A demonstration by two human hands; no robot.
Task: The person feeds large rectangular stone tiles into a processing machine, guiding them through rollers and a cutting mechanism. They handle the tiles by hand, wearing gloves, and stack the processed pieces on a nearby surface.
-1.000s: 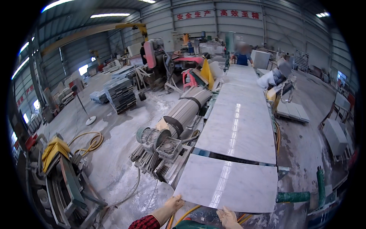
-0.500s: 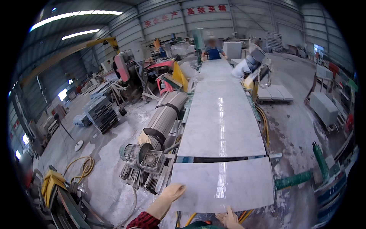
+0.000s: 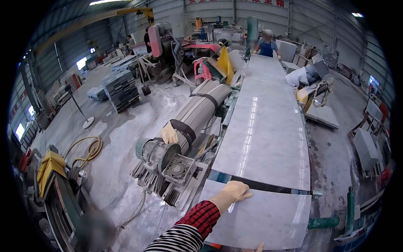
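A pale grey-white, polished stone slab lies flat closest to me. My left hand, in a cream glove, is at its far left edge, fingers curled down over the edge beside a narrow dark gap. Of my right hand only gloved fingertips show, at the slab's near edge; they seem to hold that edge, and the rest is out of frame. Beyond the gap lies a longer slab of the same stone, stretching away from me.
Left of the slabs are a motor with a gearbox and a strapped bundle of long strips, with a loose glove on it. A green pipe juts out at right. At the far end stands a person in a blue apron.
My left hand has moved from the near slab's left side forward to its far edge. My view has shifted left, and my right hand has dropped mostly out of frame.
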